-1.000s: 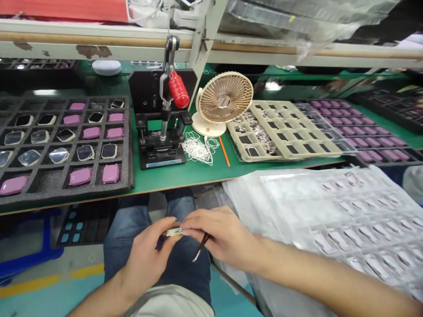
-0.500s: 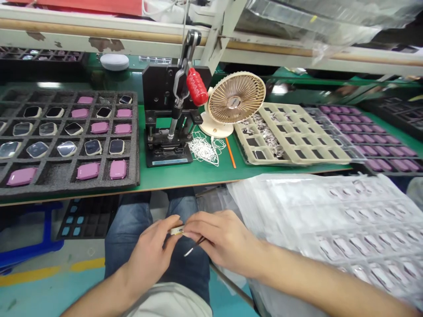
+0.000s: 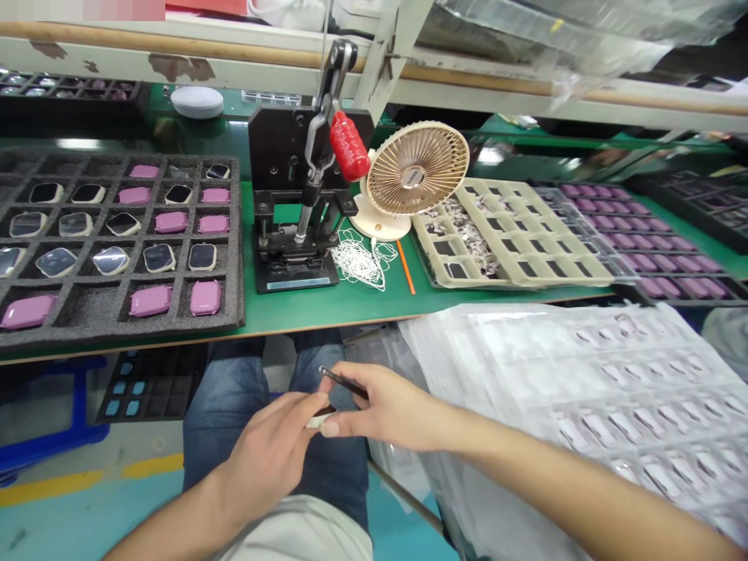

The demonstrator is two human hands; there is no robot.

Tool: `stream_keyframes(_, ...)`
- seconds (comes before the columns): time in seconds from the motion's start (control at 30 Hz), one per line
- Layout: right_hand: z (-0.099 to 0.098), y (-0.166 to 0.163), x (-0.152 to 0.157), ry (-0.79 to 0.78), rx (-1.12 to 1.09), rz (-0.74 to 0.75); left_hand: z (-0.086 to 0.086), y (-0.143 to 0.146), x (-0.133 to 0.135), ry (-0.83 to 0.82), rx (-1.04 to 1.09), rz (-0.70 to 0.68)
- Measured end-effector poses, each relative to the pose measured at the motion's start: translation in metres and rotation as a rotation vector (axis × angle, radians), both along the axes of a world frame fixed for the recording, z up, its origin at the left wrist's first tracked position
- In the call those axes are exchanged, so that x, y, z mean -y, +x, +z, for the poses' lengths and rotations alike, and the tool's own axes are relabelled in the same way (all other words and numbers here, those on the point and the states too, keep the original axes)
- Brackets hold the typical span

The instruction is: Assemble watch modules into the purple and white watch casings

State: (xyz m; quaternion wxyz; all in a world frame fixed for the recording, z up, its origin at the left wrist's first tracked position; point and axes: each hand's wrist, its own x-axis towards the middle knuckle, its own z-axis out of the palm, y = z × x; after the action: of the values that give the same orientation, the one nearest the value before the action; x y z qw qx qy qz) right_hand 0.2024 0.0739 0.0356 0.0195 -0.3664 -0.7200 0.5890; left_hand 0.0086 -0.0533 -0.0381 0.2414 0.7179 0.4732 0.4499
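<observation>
Over my lap, my left hand [image 3: 277, 444] is closed on the edge of a small smartwatch case [image 3: 316, 421], cream-sided with a dark face and partly covered by the fingers. My right hand [image 3: 379, 405] meets it from the right, its thumb against the case. Between the right fingers lies a pair of slim black tweezers [image 3: 344, 382], slanting up and left, with one end hidden in the hand.
A black foam tray [image 3: 241, 273] of watches and purple cases is at left on the green bench [image 3: 292, 315]. A press with a red handle [image 3: 349, 146], fan [image 3: 418, 167], orange stick [image 3: 405, 266] and beige tray [image 3: 508, 273] stand rightward. Plastic-wrapped parts [image 3: 491, 351] lie nearer.
My right hand has turned, so the tweezers now point up and left instead of down. Its thumb has come onto the watch case, which sits slightly lower in view.
</observation>
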Motion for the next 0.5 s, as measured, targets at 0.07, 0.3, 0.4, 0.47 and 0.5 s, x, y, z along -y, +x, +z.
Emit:
stream_keyframes(0.07,0.001,-0.003,-0.002,-0.247,-0.033,-0.018,0.001,0.0,0.0,0.019,0.037,-0.018)
stream_keyframes(0.3,-0.004,-0.003,0.013,-0.525,-0.168,-0.174,0.013,0.002,-0.004,0.074,0.09,0.002)
stream_keyframes(0.4,0.013,0.012,0.021,-0.236,-0.096,-0.165,0.02,0.008,-0.006,0.047,0.191,0.037)
stream_keyframes(0.47,0.033,0.038,0.032,0.058,0.005,-0.23,0.019,0.012,-0.006,-0.077,0.288,0.009)
stream_keyframes(0.5,0.042,0.058,0.041,0.209,0.053,-0.305,0.017,0.013,-0.006,-0.18,0.352,-0.003)
